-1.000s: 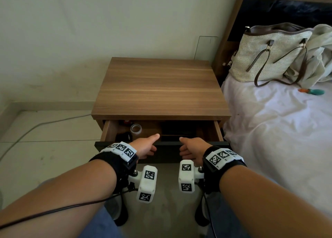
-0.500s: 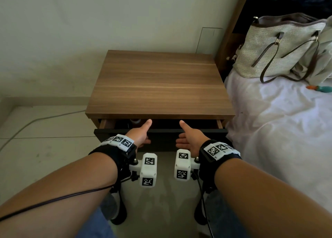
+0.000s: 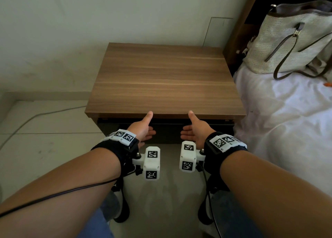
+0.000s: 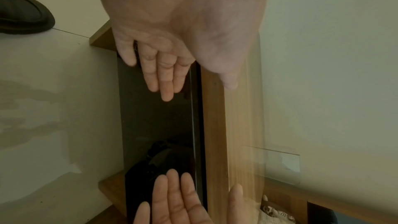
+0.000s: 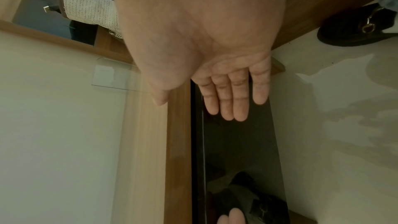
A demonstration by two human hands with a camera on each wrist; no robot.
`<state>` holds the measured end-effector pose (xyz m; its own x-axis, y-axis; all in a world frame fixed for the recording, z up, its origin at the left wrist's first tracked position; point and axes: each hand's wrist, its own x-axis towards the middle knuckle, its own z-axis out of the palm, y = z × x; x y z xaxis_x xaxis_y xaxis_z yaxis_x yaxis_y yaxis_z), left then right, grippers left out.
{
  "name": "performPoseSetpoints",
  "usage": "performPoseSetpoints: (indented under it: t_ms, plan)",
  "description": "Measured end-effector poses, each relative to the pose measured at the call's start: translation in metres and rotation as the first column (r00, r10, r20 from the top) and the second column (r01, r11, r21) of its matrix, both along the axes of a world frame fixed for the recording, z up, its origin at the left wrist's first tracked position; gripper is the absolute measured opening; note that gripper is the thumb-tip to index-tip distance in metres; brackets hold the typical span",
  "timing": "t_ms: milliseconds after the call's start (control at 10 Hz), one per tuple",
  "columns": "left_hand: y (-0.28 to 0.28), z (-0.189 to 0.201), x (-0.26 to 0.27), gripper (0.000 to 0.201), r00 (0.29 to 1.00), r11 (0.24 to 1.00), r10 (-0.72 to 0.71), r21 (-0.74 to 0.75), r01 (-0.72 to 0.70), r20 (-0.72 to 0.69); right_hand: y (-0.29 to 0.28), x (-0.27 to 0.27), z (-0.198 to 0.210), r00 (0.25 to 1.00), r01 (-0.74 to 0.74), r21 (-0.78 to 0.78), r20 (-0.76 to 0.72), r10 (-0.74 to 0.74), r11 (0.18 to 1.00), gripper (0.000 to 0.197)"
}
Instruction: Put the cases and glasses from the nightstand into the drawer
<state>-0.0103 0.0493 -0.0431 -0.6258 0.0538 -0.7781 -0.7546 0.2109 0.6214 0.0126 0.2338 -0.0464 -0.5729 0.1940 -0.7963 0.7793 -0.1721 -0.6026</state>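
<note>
The wooden nightstand (image 3: 165, 79) has a bare top. Its dark drawer front (image 3: 168, 131) sits flush under the top, so the drawer's inside is hidden. No cases or glasses show in any view. My left hand (image 3: 146, 127) lies flat against the left half of the drawer front (image 4: 155, 125), fingers (image 4: 163, 77) straight and thumb up at the top's edge. My right hand (image 3: 193, 128) mirrors it on the right half, with straight fingers (image 5: 232, 101) on the dark panel (image 5: 239, 146). Neither hand holds anything.
A woven handbag (image 3: 287, 45) lies on the white bed (image 3: 287, 129) just right of the nightstand. A cable (image 3: 36, 115) runs over the floor tiles at left. My dark shoes (image 4: 21, 14) (image 5: 355, 28) stand on the floor below. A wall is close behind.
The drawer went from partly open, with its contents showing, to fully in. Both hands moved forward with it, and their fingers flattened against the front.
</note>
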Motion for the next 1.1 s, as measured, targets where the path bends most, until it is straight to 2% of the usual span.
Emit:
performPoseSetpoints:
  t_ms: [200, 500, 800, 1100]
  plan:
    - [0.0, -0.01, -0.009, 0.064, 0.997, 0.997, 0.075, 0.002, -0.075, -0.025, 0.001, -0.01, -0.006, 1.0, 0.014, 0.005, -0.012, -0.014, 1.0, 0.061]
    - [0.003, -0.014, -0.015, 0.06, 0.991, 0.991, 0.129, 0.032, -0.128, -0.04, 0.005, -0.015, -0.006, 0.999, 0.018, -0.05, -0.027, -0.019, 0.999, 0.053]
    - [0.002, -0.014, -0.016, 0.053, 0.99, 0.991, 0.124, 0.051, -0.121, -0.06, 0.007, -0.015, -0.009, 0.998, 0.034, -0.108, -0.045, -0.039, 0.994, 0.056]
    - [0.001, -0.003, -0.005, 0.046, 0.993, 0.998, 0.064, 0.023, -0.062, -0.104, 0.007, -0.006, 0.003, 0.996, 0.001, -0.069, -0.092, -0.007, 0.998, 0.053]
